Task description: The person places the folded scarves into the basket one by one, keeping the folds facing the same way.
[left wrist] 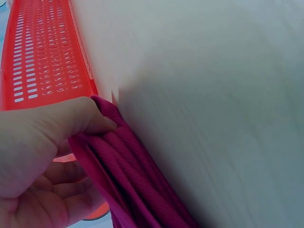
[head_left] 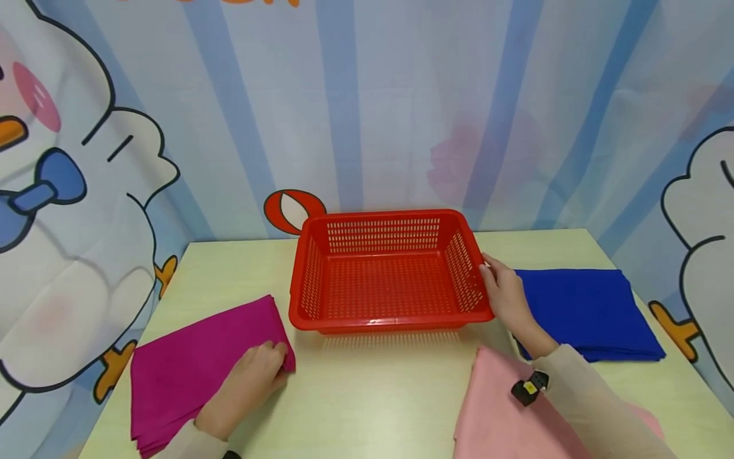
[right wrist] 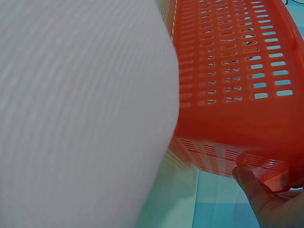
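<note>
A folded magenta cloth [head_left: 195, 357] lies on the left of the table, several layers thick. My left hand [head_left: 252, 382] pinches its right edge, the thumb on the layered fold in the left wrist view [left wrist: 52, 137]. At the back middle stands a red plastic basket [head_left: 367, 324] with slotted walls and nothing inside. My right hand [head_left: 507, 299] grips the basket's right rim; in the right wrist view its thumb [right wrist: 249, 183] presses the outer wall, and the other fingers are mostly hidden.
A folded blue cloth [head_left: 585, 312] lies at the right, beyond my right wrist. Nearer, a pink cloth [head_left: 499, 408] lies partly beneath my right forearm. The pale table [head_left: 367, 395] ends against a cartoon-printed curtain [head_left: 390, 115] at the back.
</note>
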Demonstrator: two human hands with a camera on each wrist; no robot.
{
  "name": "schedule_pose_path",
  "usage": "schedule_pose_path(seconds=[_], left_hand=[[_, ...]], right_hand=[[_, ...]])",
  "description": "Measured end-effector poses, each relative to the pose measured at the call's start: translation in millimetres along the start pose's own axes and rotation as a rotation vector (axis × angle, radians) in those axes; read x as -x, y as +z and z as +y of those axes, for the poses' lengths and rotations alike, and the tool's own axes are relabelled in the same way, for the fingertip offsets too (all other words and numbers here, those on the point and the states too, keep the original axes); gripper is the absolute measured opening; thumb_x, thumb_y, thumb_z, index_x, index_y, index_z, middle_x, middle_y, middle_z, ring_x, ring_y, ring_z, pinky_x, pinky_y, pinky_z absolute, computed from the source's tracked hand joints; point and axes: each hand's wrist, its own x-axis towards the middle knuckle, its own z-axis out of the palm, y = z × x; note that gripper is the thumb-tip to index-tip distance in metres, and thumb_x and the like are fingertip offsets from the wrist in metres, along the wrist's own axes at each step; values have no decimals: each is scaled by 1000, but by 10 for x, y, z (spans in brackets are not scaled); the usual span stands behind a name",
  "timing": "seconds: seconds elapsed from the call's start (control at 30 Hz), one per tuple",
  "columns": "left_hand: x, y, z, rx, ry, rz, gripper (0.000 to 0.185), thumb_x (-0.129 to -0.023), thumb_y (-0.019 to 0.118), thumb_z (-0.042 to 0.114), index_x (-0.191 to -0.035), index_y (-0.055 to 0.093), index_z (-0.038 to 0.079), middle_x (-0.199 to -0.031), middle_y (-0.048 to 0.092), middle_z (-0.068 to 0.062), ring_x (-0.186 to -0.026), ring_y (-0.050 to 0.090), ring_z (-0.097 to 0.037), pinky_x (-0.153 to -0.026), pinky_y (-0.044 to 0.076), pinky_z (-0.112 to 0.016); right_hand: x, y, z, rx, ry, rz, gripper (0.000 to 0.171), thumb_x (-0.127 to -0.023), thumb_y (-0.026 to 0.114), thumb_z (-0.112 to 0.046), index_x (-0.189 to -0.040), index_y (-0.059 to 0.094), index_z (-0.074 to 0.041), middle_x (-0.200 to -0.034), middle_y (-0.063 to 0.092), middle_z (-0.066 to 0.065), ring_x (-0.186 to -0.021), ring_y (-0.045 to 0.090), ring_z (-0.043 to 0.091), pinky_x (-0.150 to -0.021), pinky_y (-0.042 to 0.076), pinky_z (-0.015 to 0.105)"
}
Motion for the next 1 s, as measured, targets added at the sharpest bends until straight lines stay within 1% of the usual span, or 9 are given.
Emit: schedule_pose_path(seconds=[0.13, 0.3, 0.57, 0.8, 1.0], left_hand=[[28, -5, 17, 10, -5, -13, 26, -75, 85, 1, -76, 59, 2, -65, 49, -4, -56, 47, -15, -50, 45, -27], [58, -5, 44, 20, -23, -43, 25, -76, 85, 2, -78, 60, 2, -65, 49, -3, -58, 46, -14, -51, 45, -27], [90, -20, 103, 16, -34, -84, 25, -76, 86, 4, -82, 62, 1, -67, 51, -5, -59, 50, -15, -54, 49, -29], [105, -12, 132, 9, -23, -70, 25, -75, 86, 4, -80, 62, 1, -67, 52, -5, -59, 50, -16, -54, 49, -30], [120, -27, 160, 13, -19, -79, 25, -75, 87, 4, -83, 63, 0, -68, 53, -6, -60, 51, -16, -55, 51, -31]], right_hand=[[1, 11, -8, -7, -3, -3, 44, -109, 42, -14, -146, 40, 10, -113, 64, 34, -82, 68, 39, -54, 50, 22], [-1, 13, -25, -11, 7, -1, 45, -109, 42, -16, -146, 41, 10, -113, 64, 34, -83, 68, 39, -54, 49, 20], [-1, 26, 1, -2, 12, 4, 44, -109, 42, -15, -145, 41, 9, -112, 64, 33, -82, 68, 39, -55, 49, 21], [1, 28, 21, 8, 7, 9, 44, -108, 43, -14, -145, 42, 9, -111, 65, 33, -82, 68, 39, -54, 49, 24], [-10, 16, 11, 14, 12, 19, 44, -108, 43, -14, -145, 43, 9, -114, 64, 33, -87, 69, 40, -58, 50, 21]])
